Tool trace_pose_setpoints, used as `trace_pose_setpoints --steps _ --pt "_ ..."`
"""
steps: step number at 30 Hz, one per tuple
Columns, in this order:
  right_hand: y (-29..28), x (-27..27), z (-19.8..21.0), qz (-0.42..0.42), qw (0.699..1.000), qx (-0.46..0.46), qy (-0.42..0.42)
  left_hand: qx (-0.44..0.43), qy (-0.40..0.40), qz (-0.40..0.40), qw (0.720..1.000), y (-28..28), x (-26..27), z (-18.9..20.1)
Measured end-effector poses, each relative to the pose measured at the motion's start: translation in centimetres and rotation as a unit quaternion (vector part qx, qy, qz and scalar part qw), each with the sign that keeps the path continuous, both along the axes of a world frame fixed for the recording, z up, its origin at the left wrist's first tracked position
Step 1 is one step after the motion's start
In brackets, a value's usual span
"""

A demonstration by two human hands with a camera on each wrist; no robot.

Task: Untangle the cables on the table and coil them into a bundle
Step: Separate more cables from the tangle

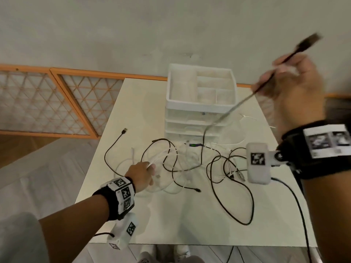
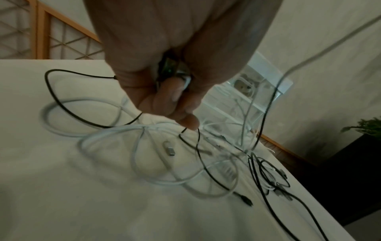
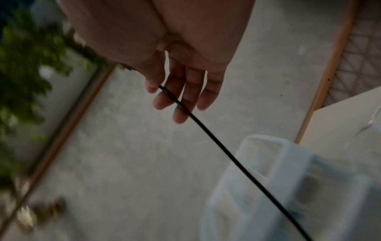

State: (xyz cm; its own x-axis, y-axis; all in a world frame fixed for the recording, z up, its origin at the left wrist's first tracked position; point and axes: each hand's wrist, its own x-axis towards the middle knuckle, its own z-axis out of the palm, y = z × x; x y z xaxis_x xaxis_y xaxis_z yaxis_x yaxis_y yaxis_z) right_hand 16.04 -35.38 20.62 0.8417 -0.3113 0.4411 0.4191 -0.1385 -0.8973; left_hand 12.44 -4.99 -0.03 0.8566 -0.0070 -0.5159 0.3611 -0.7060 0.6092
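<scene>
A tangle of black and white cables [image 1: 182, 164] lies across the middle of the white table [image 1: 171, 224]. My left hand [image 1: 150, 168] sits low on the tangle's left side, fingers curled round cable strands [image 2: 181, 104]; a black strand [image 2: 198, 146] runs out from under its fingertips. My right hand [image 1: 281, 69] is raised high at the right and pinches a black cable [image 1: 237, 105] between thumb and fingers [image 3: 160, 91]. That cable [image 3: 226, 154] runs taut down to the tangle. Its blurred plug end [image 1: 311, 39] sticks up past the hand.
A white drawer organiser [image 1: 201, 103] with an open compartment tray on top stands at the back of the table, right behind the tangle. Wooden lattice screens [image 1: 57, 103] lean on the wall at left. A dark cabinet with a plant [image 2: 362, 171] stands beyond the table's right side.
</scene>
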Motion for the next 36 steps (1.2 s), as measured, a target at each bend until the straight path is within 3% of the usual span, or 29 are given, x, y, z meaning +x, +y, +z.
trace_pose_setpoints --steps 3,7,10,12,14,16,20,23,24,27,28,29,31,34,36 --pt "1.3 -0.7 -4.1 0.037 0.977 -0.186 0.1 -0.037 -0.017 0.033 0.999 -0.4 0.9 1.7" --pt "2.8 -2.2 -7.7 0.141 0.88 -0.414 0.183 -0.206 -0.049 0.108 0.971 -1.7 2.6 6.7" --pt "4.4 -2.7 -8.8 0.202 0.826 -0.486 0.202 -0.292 -0.081 0.043 0.952 -3.5 3.0 10.5" --pt "5.3 -2.8 -9.1 0.221 0.798 -0.514 0.223 -0.267 -0.098 -0.029 0.958 -4.9 2.8 11.6" --pt "5.8 -2.7 -8.9 0.23 0.802 -0.506 0.219 -0.179 -0.127 -0.119 0.968 -6.3 2.1 11.9" --pt "6.1 -2.5 -8.2 0.228 0.827 -0.476 0.196 -0.169 -0.12 -0.145 0.968 -7.3 1.4 11.5" --pt "4.5 -2.2 -7.1 0.167 0.889 -0.379 0.198 -0.222 -0.081 -0.04 0.971 -7.1 1.5 11.3" --pt "0.9 -1.6 -9.4 0.056 0.892 -0.369 0.254 -0.299 -0.081 0.0 0.951 -5.5 2.2 12.7" --pt "-0.6 -1.5 -11.0 0.023 0.872 -0.389 0.298 -0.326 -0.089 0.009 0.941 -4.9 2.4 13.3" --pt "-2.9 -2.6 -16.6 0.043 0.749 -0.478 0.458 -0.355 -0.125 0.037 0.926 -3.9 2.7 14.5" --pt "-3.2 -2.9 -18.1 0.049 0.738 -0.473 0.479 -0.354 -0.134 0.051 0.924 -3.9 2.8 14.3" --pt "-3.2 -3.0 -18.7 0.045 0.752 -0.444 0.486 -0.35 -0.137 0.069 0.924 -3.9 2.8 14.0" --pt "-2.9 -2.3 -17.3 0.018 0.821 -0.368 0.436 -0.329 -0.126 0.114 0.929 -3.9 2.9 12.8" --pt "-2.4 -0.6 -10.3 -0.061 0.941 -0.219 0.251 -0.278 -0.073 0.162 0.944 -3.6 3.0 10.8" --pt "-2.5 0.2 -5.3 -0.118 0.973 -0.162 0.11 -0.252 -0.046 0.184 0.949 -3.4 2.9 9.9"
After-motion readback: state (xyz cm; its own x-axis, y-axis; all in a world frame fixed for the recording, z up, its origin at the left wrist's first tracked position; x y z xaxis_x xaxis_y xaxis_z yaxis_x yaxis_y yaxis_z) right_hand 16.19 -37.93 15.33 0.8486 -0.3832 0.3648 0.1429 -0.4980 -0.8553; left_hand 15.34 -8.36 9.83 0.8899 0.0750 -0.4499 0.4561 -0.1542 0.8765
